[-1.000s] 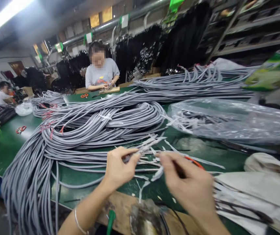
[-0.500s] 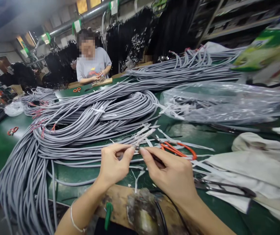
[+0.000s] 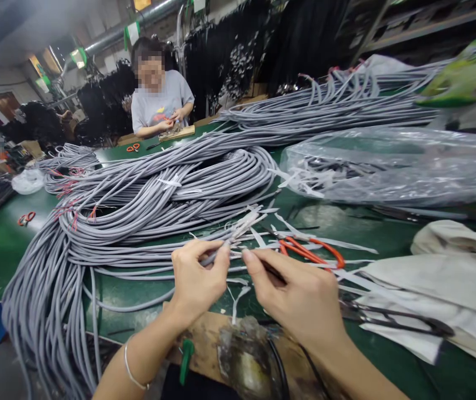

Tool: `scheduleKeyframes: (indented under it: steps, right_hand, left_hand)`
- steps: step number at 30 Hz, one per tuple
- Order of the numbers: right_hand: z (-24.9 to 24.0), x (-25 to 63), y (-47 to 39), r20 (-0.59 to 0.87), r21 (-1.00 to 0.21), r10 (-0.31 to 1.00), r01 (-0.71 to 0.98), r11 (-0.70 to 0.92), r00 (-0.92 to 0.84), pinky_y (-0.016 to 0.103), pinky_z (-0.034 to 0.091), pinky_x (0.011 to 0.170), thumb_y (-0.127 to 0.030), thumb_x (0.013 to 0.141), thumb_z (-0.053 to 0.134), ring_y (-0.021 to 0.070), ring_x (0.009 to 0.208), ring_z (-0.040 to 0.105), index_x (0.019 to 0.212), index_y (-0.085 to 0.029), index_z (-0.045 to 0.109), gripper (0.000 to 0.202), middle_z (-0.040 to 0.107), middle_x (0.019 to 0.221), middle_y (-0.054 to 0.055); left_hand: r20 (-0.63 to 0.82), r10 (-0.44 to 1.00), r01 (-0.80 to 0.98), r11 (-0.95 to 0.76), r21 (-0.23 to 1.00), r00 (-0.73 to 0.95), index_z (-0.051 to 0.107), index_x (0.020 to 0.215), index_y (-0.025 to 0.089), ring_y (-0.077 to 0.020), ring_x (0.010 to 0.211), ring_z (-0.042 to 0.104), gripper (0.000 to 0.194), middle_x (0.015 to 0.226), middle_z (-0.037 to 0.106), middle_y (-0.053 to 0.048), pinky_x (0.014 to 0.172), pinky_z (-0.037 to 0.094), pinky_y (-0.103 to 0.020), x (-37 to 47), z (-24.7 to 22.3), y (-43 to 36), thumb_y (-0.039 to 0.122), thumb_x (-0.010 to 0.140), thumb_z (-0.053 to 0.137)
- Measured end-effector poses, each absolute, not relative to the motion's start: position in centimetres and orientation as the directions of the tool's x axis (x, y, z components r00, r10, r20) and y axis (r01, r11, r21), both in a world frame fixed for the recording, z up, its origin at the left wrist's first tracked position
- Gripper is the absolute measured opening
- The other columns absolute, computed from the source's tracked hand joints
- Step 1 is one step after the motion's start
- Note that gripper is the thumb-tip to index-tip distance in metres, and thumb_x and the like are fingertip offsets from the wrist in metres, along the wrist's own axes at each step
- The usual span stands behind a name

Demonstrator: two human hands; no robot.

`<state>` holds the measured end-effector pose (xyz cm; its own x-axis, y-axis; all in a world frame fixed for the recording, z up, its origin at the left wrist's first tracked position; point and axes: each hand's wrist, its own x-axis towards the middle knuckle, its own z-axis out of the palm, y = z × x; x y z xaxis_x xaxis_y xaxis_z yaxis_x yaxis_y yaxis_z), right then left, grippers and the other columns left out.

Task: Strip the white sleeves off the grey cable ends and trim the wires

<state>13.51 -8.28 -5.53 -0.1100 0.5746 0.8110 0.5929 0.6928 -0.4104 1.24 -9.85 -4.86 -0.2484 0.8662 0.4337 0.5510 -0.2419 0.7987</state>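
Observation:
My left hand [image 3: 202, 272] is closed around the end of a grey cable [image 3: 209, 259]. White frayed strips [image 3: 244, 225] fan out beyond its thumb and forefinger. Just to the right, my right hand [image 3: 296, 289] is pinched, its fingertips a small gap from the left thumb. Something thin and dark shows under its fingers, too hidden to name. Orange-handled scissors [image 3: 304, 253] lie behind the right hand, among loose white strips. Under the hands, a worn wooden board [image 3: 204, 333] carries a grimy, rounded object [image 3: 248, 361] and a green clip-like piece [image 3: 186, 361].
Large bundles of grey cable [image 3: 171, 216] spread over the green table [image 3: 329, 222], some hanging off its left front edge. A clear plastic bag [image 3: 387, 166] lies at right, near pale cloth [image 3: 429, 278] and black shears [image 3: 408, 322]. A co-worker [image 3: 163, 100] works across the table.
My hands have drawn slightly apart, opening a small gap between the fingertips. The view has shifted a little, so the table things sit further right.

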Motion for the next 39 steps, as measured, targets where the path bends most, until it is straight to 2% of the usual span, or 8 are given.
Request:
scheduleKeyframes:
  steps: [8, 15, 18, 24, 29, 31, 36, 39]
  right_hand:
    - [-6.0, 13.4, -8.1, 0.81, -0.385, 0.574, 0.63, 0.674, -0.119, 0.021, 0.034, 0.039, -0.019, 0.087, 0.046, 0.007, 0.035, 0.044, 0.064, -0.018, 0.057, 0.026, 0.058, 0.049, -0.002]
    - [-6.0, 13.6, -7.9, 0.558, -0.748, 0.824, 0.368, 0.553, -0.103, 0.018, 0.037, 0.035, -0.031, 0.085, 0.049, 0.0084, 0.036, 0.049, 0.062, -0.018, 0.061, 0.029, 0.058, 0.047, -0.002]
    - [-6.1, 13.6, -7.9, 0.52, -0.797, 0.848, 0.298, 0.526, -0.106, 0.019, 0.041, 0.037, -0.031, 0.084, 0.049, 0.0107, 0.041, 0.055, 0.062, -0.017, 0.061, 0.029, 0.061, 0.05, -0.001]
    - [-6.2, 13.3, -8.3, 0.854, -0.414, 0.516, 0.511, 0.753, -0.067, 0.019, 0.044, 0.045, -0.014, 0.08, 0.056, 0.0104, 0.043, 0.057, 0.068, -0.018, 0.061, 0.014, 0.066, 0.058, 0.0]
    - [-6.5, 13.4, -7.6, 0.767, -0.534, 0.64, 0.501, 0.681, -0.053, 0.018, 0.039, 0.034, -0.019, 0.085, 0.052, 0.0079, 0.034, 0.05, 0.067, -0.019, 0.058, 0.019, 0.06, 0.049, -0.003]
    - [-6.5, 13.4, -7.8, 0.789, -0.504, 0.612, 0.521, 0.689, -0.047, 0.018, 0.04, 0.037, -0.018, 0.084, 0.053, 0.0085, 0.038, 0.053, 0.068, -0.019, 0.057, 0.016, 0.061, 0.052, -0.002]
    - [-6.2, 12.7, -10.1, 0.935, -0.154, 0.262, 0.392, 0.907, -0.238, 0.022, 0.042, 0.044, -0.014, 0.085, 0.049, 0.01, 0.044, 0.056, 0.069, -0.022, 0.058, 0.02, 0.06, 0.051, -0.003]
    - [-5.9, 12.7, -10.1, 0.954, -0.152, 0.242, 0.411, 0.899, -0.176, 0.022, 0.045, 0.049, -0.012, 0.085, 0.05, 0.0102, 0.048, 0.058, 0.073, -0.022, 0.058, 0.018, 0.062, 0.054, -0.003]
  left_hand:
    - [0.475, 0.856, 0.574, -0.287, 0.767, -0.206, 0.072, 0.074, 0.013, -0.0125, 0.055, 0.059, 0.018, 0.065, 0.07, -0.006, 0.051, 0.046, -0.022, 1.4, -4.9, -10.2, 0.023, 0.078, 0.057]
    - [0.483, 0.861, 0.573, -0.319, 0.755, -0.157, 0.072, 0.075, 0.014, -0.0127, 0.054, 0.06, 0.015, 0.068, 0.07, -0.006, 0.052, 0.049, -0.022, 1.5, -5.0, -10.3, 0.021, 0.077, 0.059]
    - [0.52, 0.845, 0.6, -0.351, 0.719, -0.129, 0.072, 0.077, 0.014, -0.0125, 0.055, 0.059, 0.014, 0.068, 0.07, -0.006, 0.051, 0.049, -0.021, 1.5, -5.0, -10.3, 0.019, 0.077, 0.058]
    - [0.611, 0.785, 0.642, -0.414, 0.645, -0.107, 0.071, 0.077, 0.012, -0.012, 0.056, 0.059, 0.014, 0.065, 0.067, -0.006, 0.048, 0.048, -0.018, 1.6, -4.9, -10.3, 0.015, 0.076, 0.056]
    - [0.746, 0.665, 0.765, -0.478, 0.431, -0.005, 0.07, 0.085, 0.013, -0.0114, 0.051, 0.056, 0.021, 0.062, 0.064, -0.005, 0.049, 0.045, -0.021, 1.6, -5.8, -10.6, 0.015, 0.081, 0.05]
    - [0.757, 0.653, 0.776, -0.486, 0.401, 0.018, 0.071, 0.087, 0.014, -0.0111, 0.05, 0.055, 0.023, 0.061, 0.064, -0.004, 0.05, 0.045, -0.021, 1.5, -6.0, -10.6, 0.015, 0.082, 0.049]
    - [0.557, 0.825, 0.76, -0.302, 0.575, -0.094, 0.073, 0.074, 0.015, -0.0129, 0.052, 0.055, 0.018, 0.06, 0.064, -0.004, 0.052, 0.044, -0.023, 0.8, -5.9, -9.2, 0.014, 0.076, 0.055]
    - [0.421, 0.886, 0.613, -0.225, 0.757, -0.194, 0.073, 0.073, 0.015, -0.0144, 0.061, 0.06, 0.017, 0.068, 0.068, -0.005, 0.061, 0.046, -0.023, 0.1, -5.5, -8.4, 0.016, 0.077, 0.056]
